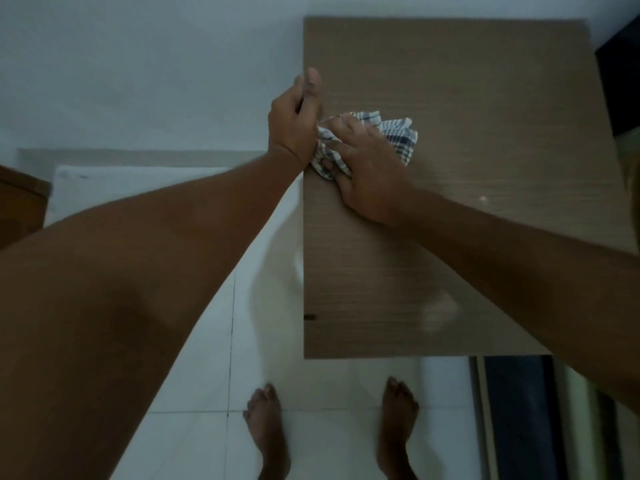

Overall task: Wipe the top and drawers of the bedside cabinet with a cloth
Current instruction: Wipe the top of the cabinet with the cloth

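**A:** What does the head view show?

**B:** A person's two bare arms reach over the flat brown wood-grain top of a bedside cabinet (467, 168), which fills the right half of the frame, seen from straight above.

**A:** Where is the cloth?

**B:** A crumpled white cloth with a blue-grey check pattern (398, 136) lies on the cabinet top at its left edge, in the upper middle of the frame. Part of it bunches over that edge.

**A:** And the right hand?

**B:** The right hand (367, 174) lies palm down on the cloth, fingers spread and curled into the fabric, pressing it to the wood. Folds of cloth show between the fingers and beyond the fingertips, toward the upper right.

**A:** The left hand?

**B:** The left hand (294, 123) is at the cabinet's left edge, touching the cloth's left side. Its thumb points up along the edge and the fingers are curled under. Whether they clasp the edge of the top or only rest against it cannot be told.

**A:** Anything else on the top?

**B:** A pale glare patch toward the lower right of the surface and a small dark mark on the left edge lower down.

**A:** The surroundings?

**B:** Glossy white floor tiles (194, 375) run across the lower left, and two bare feet (266, 431) stand at the bottom centre, just in front of the cabinet. A pale wall (138, 64) fills the upper left. A brown wooden piece (20, 202) shows at the left edge of the frame, and something dark (623, 81) sits in the upper right corner, too cropped to identify.
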Demonstrator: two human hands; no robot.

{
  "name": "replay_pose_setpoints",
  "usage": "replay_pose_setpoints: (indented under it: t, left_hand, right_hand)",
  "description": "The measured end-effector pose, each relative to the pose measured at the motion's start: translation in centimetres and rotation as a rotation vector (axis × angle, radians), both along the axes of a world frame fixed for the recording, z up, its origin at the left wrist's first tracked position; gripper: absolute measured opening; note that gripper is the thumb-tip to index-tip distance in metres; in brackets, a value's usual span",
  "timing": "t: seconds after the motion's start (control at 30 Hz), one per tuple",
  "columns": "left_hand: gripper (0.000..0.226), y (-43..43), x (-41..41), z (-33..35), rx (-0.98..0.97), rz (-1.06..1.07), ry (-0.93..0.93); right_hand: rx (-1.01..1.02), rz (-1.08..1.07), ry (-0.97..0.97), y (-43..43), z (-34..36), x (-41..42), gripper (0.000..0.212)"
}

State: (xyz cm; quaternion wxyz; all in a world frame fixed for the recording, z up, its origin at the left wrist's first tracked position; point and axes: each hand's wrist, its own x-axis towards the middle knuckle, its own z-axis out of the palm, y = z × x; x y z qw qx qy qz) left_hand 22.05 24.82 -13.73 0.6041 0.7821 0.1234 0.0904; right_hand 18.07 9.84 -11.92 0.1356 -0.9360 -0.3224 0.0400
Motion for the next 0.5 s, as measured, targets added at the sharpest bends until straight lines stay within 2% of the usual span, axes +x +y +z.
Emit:
replay_pose_setpoints:
  t: [0.17, 0.33, 0.5]
  left_hand:
    - [0.040, -0.3, -4.1, -0.1, 0.023, -0.054, -0.013]
    - [0.038, -0.7, -7.9, 0.1, 0.034, -0.079, -0.035]
    - [0.036, -1.2, -11.8, -0.2, 0.001, -0.075, -0.037]
  right_hand:
    - [0.027, 0.022, -0.005, -1.3, -0.1, -4.8, 0.051]
    - [0.066, 0.036, 0.036, -2.5, 0.1, -9.8, 0.045]
    - [0.086, 0.083, 0.079, -3.7, 0.4, -14.7, 0.049]
